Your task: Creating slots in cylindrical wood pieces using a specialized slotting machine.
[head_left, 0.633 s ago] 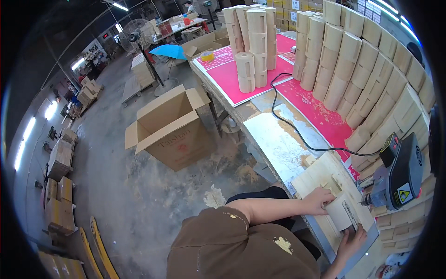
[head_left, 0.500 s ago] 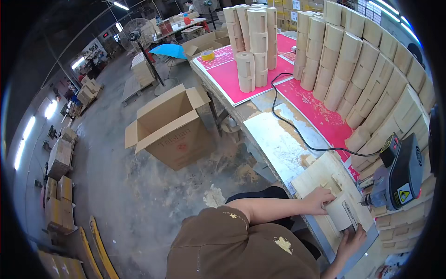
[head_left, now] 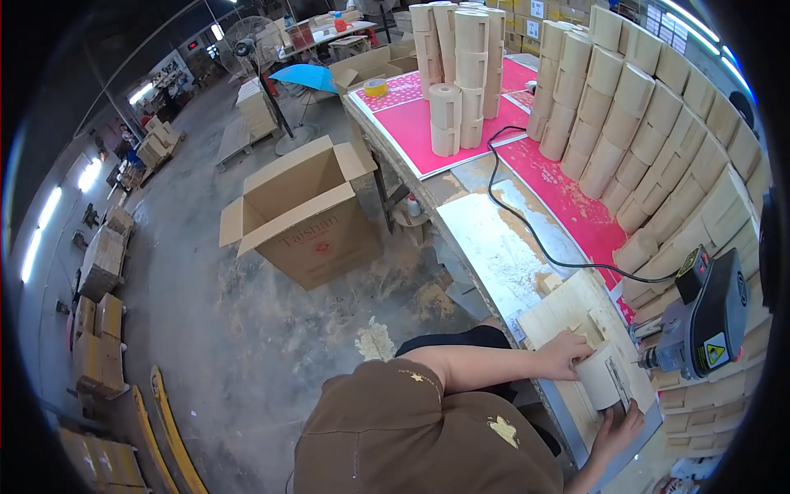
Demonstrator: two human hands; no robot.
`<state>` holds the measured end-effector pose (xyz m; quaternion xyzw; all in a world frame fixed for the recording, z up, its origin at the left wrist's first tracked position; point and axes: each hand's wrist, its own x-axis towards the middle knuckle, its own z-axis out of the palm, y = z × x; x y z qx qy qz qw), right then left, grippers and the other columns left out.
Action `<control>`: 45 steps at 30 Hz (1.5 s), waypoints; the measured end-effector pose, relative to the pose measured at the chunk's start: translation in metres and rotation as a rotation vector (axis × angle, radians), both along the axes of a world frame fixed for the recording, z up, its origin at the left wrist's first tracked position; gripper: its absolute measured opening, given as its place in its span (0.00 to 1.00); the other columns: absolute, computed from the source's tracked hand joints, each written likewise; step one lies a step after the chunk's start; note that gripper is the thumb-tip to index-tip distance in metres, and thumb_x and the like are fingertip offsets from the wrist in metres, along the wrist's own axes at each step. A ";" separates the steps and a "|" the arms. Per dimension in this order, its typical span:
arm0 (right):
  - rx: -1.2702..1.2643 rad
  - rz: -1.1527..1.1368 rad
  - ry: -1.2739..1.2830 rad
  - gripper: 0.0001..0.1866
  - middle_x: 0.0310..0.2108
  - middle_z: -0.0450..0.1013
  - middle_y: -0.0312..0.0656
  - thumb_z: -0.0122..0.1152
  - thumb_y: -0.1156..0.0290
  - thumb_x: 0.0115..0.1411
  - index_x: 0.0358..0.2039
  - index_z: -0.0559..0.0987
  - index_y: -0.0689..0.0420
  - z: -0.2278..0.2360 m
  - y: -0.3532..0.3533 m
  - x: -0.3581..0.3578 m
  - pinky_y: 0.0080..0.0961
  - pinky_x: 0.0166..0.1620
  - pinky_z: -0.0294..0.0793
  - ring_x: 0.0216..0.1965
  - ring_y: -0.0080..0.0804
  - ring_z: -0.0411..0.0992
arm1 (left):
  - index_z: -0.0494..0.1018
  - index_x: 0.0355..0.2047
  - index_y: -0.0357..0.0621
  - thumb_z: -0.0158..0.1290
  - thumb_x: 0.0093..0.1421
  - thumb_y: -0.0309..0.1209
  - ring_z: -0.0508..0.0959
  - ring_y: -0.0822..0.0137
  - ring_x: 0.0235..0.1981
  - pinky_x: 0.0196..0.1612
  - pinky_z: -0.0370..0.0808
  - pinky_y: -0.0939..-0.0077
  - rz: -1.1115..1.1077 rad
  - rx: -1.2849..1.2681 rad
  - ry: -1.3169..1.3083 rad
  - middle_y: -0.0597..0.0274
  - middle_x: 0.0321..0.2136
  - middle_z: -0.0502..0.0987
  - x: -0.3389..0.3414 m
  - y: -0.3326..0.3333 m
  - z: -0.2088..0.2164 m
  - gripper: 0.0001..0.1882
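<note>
A pale wooden cylinder (head_left: 600,381) with a long slot in its side lies on a flat wooden board (head_left: 543,319) at the near end of the counter (head_left: 471,176). The left hand (head_left: 564,356) grasps its left end, fingers curled over the rim; the right hand (head_left: 619,430) grips the right end between thumb and fingers. Just beside it, a dark drilling machine (head_left: 714,317) points its chuck toward the slotted side; whether the bit touches cannot be told. A black cord (head_left: 536,239) runs from the machine across pink sheeting (head_left: 395,132), near tall stacks of similar cylinders (head_left: 605,123). Beyond the counter's left edge, an open carton (head_left: 317,251) stands on the floor (head_left: 271,346).
</note>
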<state>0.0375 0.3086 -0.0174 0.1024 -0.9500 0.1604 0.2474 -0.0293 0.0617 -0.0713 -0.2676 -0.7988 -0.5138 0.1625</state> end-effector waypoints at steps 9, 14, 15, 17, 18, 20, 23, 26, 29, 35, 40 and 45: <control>-0.022 0.005 -0.036 0.25 0.41 0.67 0.53 0.59 0.67 0.51 0.49 0.68 0.61 0.001 0.003 0.007 0.44 0.46 0.60 0.43 0.54 0.62 | 0.70 0.31 0.44 0.62 0.32 0.33 0.69 0.56 0.32 0.34 0.63 0.64 -0.024 0.015 -0.038 0.61 0.26 0.67 0.007 0.002 -0.002 0.22; 0.000 -0.104 0.021 0.25 0.44 0.68 0.53 0.64 0.70 0.47 0.47 0.71 0.60 -0.020 0.023 0.012 0.42 0.51 0.60 0.48 0.53 0.63 | 0.68 0.27 0.44 0.60 0.33 0.37 0.68 0.51 0.28 0.30 0.63 0.60 -0.035 0.045 0.091 0.55 0.24 0.67 -0.007 0.018 -0.031 0.20; 0.014 -0.121 -0.002 0.24 0.43 0.69 0.51 0.65 0.69 0.47 0.46 0.73 0.59 -0.014 0.011 0.007 0.41 0.50 0.61 0.47 0.51 0.64 | 0.67 0.25 0.43 0.60 0.32 0.36 0.68 0.50 0.29 0.31 0.63 0.60 -0.036 0.058 0.103 0.54 0.24 0.67 -0.006 0.009 -0.027 0.20; 0.016 -0.101 0.060 0.21 0.38 0.70 0.49 0.67 0.66 0.45 0.40 0.74 0.58 -0.006 -0.005 -0.005 0.40 0.46 0.63 0.43 0.49 0.66 | 0.66 0.22 0.40 0.60 0.30 0.34 0.69 0.47 0.29 0.32 0.65 0.57 0.040 0.001 0.063 0.52 0.23 0.68 0.001 -0.010 -0.012 0.19; -0.010 -0.093 0.038 0.20 0.36 0.70 0.49 0.67 0.66 0.45 0.38 0.74 0.58 0.001 -0.012 -0.008 0.40 0.42 0.64 0.40 0.49 0.66 | 0.67 0.23 0.39 0.60 0.30 0.30 0.70 0.47 0.28 0.31 0.66 0.58 0.009 -0.013 -0.017 0.52 0.23 0.69 0.003 -0.022 0.000 0.18; -0.021 -0.060 0.080 0.19 0.35 0.70 0.46 0.67 0.67 0.44 0.37 0.74 0.57 0.012 -0.018 -0.010 0.38 0.40 0.65 0.37 0.46 0.66 | 0.72 0.29 0.36 0.59 0.32 0.25 0.72 0.52 0.27 0.27 0.68 0.63 0.045 0.033 0.068 0.52 0.24 0.71 0.001 -0.031 0.007 0.18; -0.053 -0.062 0.057 0.19 0.35 0.70 0.43 0.66 0.69 0.43 0.37 0.74 0.57 0.014 -0.013 -0.005 0.36 0.40 0.66 0.36 0.44 0.66 | 0.73 0.31 0.37 0.64 0.34 0.26 0.72 0.56 0.27 0.30 0.68 0.66 0.018 0.085 0.000 0.56 0.26 0.71 0.006 -0.039 0.019 0.20; -0.093 -0.027 0.046 0.18 0.34 0.70 0.42 0.66 0.69 0.43 0.37 0.74 0.57 0.016 -0.013 0.003 0.35 0.39 0.66 0.36 0.43 0.66 | 0.74 0.32 0.39 0.66 0.33 0.26 0.70 0.59 0.31 0.37 0.67 0.72 -0.003 -0.103 -0.033 0.59 0.28 0.69 0.016 -0.049 0.034 0.22; -0.116 -0.012 0.038 0.18 0.33 0.70 0.42 0.66 0.70 0.43 0.37 0.74 0.57 0.019 -0.016 0.006 0.35 0.39 0.66 0.36 0.43 0.66 | 0.74 0.31 0.39 0.64 0.34 0.24 0.70 0.62 0.30 0.34 0.67 0.73 -0.064 -0.021 -0.039 0.60 0.27 0.69 0.015 -0.062 0.050 0.20; -0.112 -0.020 0.005 0.17 0.32 0.69 0.43 0.65 0.74 0.42 0.35 0.74 0.58 0.020 0.003 0.021 0.34 0.39 0.65 0.36 0.45 0.66 | 0.74 0.33 0.39 0.61 0.39 0.21 0.70 0.74 0.28 0.31 0.68 0.80 0.091 0.084 -0.242 0.68 0.26 0.68 0.011 -0.141 0.067 0.17; -0.123 0.009 -0.073 0.17 0.32 0.68 0.44 0.66 0.75 0.42 0.34 0.73 0.59 0.028 -0.004 0.035 0.34 0.39 0.65 0.36 0.46 0.65 | 0.74 0.23 0.36 0.61 0.49 0.31 0.73 0.75 0.22 0.28 0.69 0.81 0.174 0.583 -0.792 0.60 0.22 0.76 0.012 -0.152 0.093 0.10; -0.130 0.034 -0.075 0.16 0.34 0.68 0.45 0.64 0.76 0.44 0.35 0.73 0.60 0.028 -0.018 0.028 0.33 0.42 0.64 0.38 0.44 0.65 | 0.74 0.22 0.36 0.60 0.51 0.34 0.73 0.74 0.20 0.26 0.69 0.80 0.199 0.686 -0.888 0.61 0.21 0.76 0.009 -0.161 0.083 0.12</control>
